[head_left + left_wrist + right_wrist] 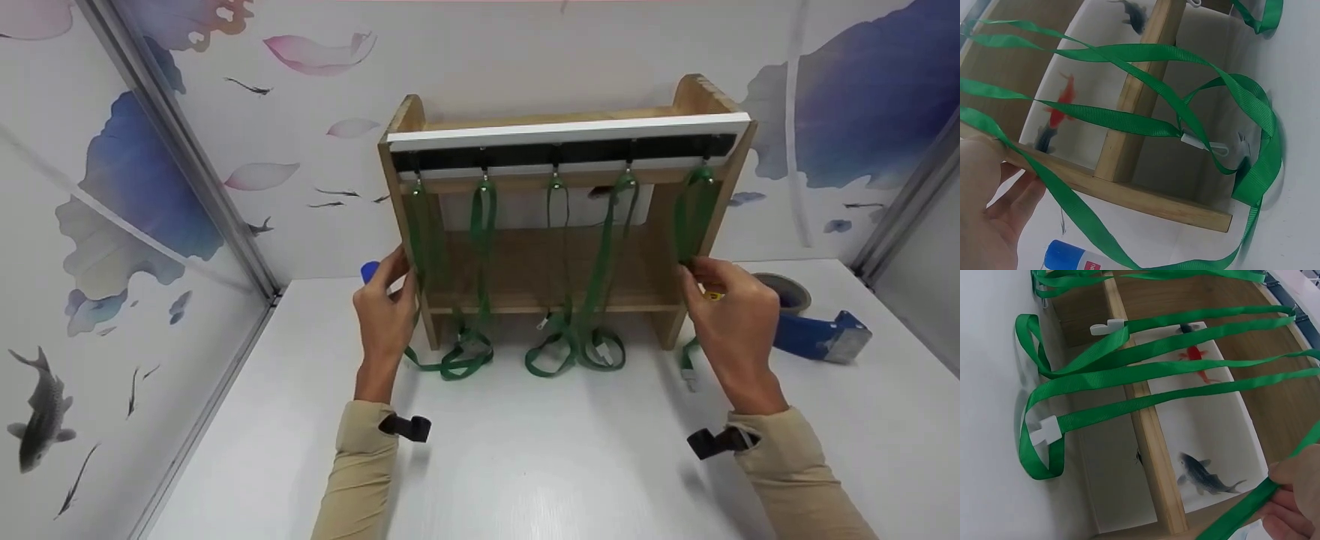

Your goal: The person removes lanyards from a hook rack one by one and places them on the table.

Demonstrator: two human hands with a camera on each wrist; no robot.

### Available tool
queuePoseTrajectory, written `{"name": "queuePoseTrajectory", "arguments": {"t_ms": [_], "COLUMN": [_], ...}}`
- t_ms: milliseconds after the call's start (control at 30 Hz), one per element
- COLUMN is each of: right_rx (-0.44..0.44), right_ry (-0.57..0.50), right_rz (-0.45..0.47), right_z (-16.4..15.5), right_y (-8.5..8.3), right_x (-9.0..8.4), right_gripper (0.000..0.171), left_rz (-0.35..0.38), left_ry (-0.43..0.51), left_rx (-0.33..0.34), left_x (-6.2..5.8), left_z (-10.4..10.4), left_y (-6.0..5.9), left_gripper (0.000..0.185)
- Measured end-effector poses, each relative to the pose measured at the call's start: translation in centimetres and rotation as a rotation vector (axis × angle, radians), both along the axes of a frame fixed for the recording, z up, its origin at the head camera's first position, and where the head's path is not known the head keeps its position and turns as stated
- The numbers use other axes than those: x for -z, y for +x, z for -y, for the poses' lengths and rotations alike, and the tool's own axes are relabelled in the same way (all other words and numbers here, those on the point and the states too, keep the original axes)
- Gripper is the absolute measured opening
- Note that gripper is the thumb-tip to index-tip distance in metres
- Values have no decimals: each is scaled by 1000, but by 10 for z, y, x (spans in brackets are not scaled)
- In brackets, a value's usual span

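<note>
Beige sleeves reach toward a wooden rack on the white table; I see the left hand clamped on its left side panel, the right hand pinching a green lanyard against the right panel.

The rack is smooth wood; the lanyards are ribbed, glossy cloth.

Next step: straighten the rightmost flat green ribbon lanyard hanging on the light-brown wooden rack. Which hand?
Right hand, probably: its thumb lies on that green ribbon lanyard. The left hand grips the opposite side of the light-brown wooden rack.
</note>
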State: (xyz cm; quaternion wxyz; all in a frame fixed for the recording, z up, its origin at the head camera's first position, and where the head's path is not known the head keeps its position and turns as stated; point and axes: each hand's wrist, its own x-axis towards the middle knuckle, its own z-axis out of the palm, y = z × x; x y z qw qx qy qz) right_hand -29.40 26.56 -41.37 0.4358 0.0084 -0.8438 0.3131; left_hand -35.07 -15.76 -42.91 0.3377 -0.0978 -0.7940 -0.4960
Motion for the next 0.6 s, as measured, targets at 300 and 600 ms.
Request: {"name": "queuePoseTrajectory", "arguments": {"t_ms": [300,600], "right_rx": [-2,-175], "right_ry": [2,-123], "right_rz": [-36,-384], "right_z": [5,2], "right_y": [3,8], "right_x": [-3,-22], "right_gripper": [20,25], "left_rz": [-4,-9], "left_ry": [8,-10], "left_rx": [13,-18], "left_x": [0,0], "left_z": [0,0], "left_y": [-2,-2], "left_gripper": [46,42]}}
